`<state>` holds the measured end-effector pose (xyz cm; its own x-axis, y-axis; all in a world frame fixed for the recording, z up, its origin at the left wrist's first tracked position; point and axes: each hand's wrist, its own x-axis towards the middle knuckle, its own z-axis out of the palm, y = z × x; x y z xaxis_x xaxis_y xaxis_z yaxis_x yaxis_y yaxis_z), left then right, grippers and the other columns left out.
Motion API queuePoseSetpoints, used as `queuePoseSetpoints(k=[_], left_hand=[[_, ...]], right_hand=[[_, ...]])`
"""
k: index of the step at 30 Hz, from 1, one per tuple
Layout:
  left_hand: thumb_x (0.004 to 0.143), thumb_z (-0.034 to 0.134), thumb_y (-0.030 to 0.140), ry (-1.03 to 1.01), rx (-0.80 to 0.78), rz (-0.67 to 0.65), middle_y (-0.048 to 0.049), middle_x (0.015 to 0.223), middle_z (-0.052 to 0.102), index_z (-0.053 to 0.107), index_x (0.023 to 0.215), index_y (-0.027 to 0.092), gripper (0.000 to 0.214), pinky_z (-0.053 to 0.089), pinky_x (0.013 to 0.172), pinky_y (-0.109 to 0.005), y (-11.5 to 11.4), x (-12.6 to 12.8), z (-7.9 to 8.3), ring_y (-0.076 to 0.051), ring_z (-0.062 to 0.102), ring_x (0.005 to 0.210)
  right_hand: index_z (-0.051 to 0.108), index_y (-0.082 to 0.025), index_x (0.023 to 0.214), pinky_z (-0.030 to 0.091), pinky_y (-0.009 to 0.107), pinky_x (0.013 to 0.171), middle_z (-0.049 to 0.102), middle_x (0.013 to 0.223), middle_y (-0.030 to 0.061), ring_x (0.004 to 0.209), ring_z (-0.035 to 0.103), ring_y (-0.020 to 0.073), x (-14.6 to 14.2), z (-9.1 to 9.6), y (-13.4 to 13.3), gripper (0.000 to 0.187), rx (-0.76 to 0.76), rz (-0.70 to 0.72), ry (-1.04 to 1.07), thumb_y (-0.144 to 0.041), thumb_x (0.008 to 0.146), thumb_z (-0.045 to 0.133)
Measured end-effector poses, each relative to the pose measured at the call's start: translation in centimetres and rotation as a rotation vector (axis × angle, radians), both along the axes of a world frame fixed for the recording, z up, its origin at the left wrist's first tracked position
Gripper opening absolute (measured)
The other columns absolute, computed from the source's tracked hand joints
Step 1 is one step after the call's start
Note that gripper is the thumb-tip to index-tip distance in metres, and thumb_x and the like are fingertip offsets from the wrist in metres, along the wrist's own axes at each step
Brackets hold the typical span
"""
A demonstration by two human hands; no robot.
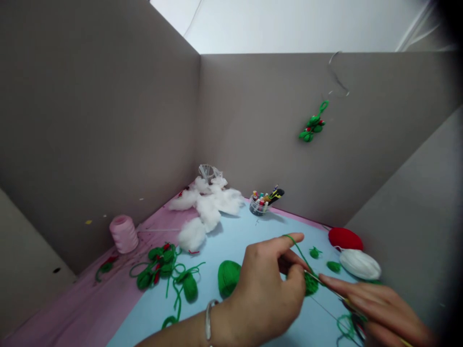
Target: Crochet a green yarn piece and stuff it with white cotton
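Left hand (269, 286): thumb and fingers pinched on a small green piece (311, 285); index finger raised, a green strand (299, 249) looped over it and running down to the work. Bracelet (208, 320) at the wrist.

Right hand (379, 306): fingers closed around a hook (331, 287), slanted, its tip at the top of the piece.

Piece: at the left thumb tip, between the two hands, mostly clear of the palm; its left edge hidden by the left hand.

Beside the left hand, on the blue sheet (231, 236): green ball (227, 278), partly covered by that hand.

Beyond the right hand: two small green bits, one with loose ends (315, 252), one rounded (333, 266); white ball (360, 263); red ball (345, 238), just behind the white.

Farther left: green oval (190, 288) with trailing ends; cluster of green and red pieces (164, 262); pink cone (123, 234), upright on pink cloth (65, 306).

Toward the back: white stuffing (210, 209), spread in tufts; clear cup (206, 172) behind it; tub (257, 209) of pens, upright.

Rear panel (253, 120): green and red ornament (313, 127), hanging.
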<state>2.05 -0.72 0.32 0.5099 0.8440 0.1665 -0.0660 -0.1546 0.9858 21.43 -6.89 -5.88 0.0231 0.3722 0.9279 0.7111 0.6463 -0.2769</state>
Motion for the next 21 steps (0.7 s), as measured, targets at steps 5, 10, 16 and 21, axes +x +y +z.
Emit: queuePoseSetpoints(k=[5,10,16,21], left_hand=[[0.077,0.053,0.014,0.012,0.04,0.022,-0.0021,0.085,0.073,0.066,0.123,0.02,0.048,0.052,0.078,-0.027,0.0,0.0,-0.1,-0.014,0.065,0.078],[0.078,0.053,0.014,0.033,0.104,0.042,-0.002,0.088,0.073,0.067,0.121,0.02,0.046,0.051,0.084,-0.028,-0.2,-0.1,-0.1,-0.015,0.065,0.081],[0.079,0.056,0.016,0.062,0.143,0.07,-0.002,0.094,0.072,0.063,0.127,0.022,0.049,0.047,0.093,-0.03,-0.4,-0.1,-0.2,-0.016,0.064,0.091],[0.078,0.057,0.017,0.018,0.036,0.084,-0.0008,0.09,0.07,0.05,0.139,0.023,0.063,0.051,0.079,-0.029,-0.1,0.2,-0.5,-0.015,0.064,0.081]], right_hand=[[0.077,-0.03,0.087,0.054,0.033,0.047,0.077,0.079,0.0037,0.062,0.069,0.023,0.4,0.0,-0.2,0.023,-0.027,-0.041,-0.021,-0.048,0.08,0.066],[0.076,-0.03,0.088,0.053,0.03,0.051,0.077,0.08,0.0035,0.066,0.07,0.0211,0.5,-0.3,-0.7,0.024,-0.076,-0.107,-0.135,-0.049,0.083,0.063],[0.072,-0.027,0.096,0.048,0.032,0.067,0.078,0.093,0.0004,0.065,0.067,0.0155,-1.1,1.7,-1.1,0.015,0.148,-0.301,-0.634,-0.029,0.084,0.063],[0.072,-0.021,0.097,0.048,0.031,0.07,0.077,0.098,0.0071,0.068,0.068,0.0149,-1.6,3.4,-0.9,0.019,0.23,-0.255,-0.876,-0.021,0.079,0.067]])
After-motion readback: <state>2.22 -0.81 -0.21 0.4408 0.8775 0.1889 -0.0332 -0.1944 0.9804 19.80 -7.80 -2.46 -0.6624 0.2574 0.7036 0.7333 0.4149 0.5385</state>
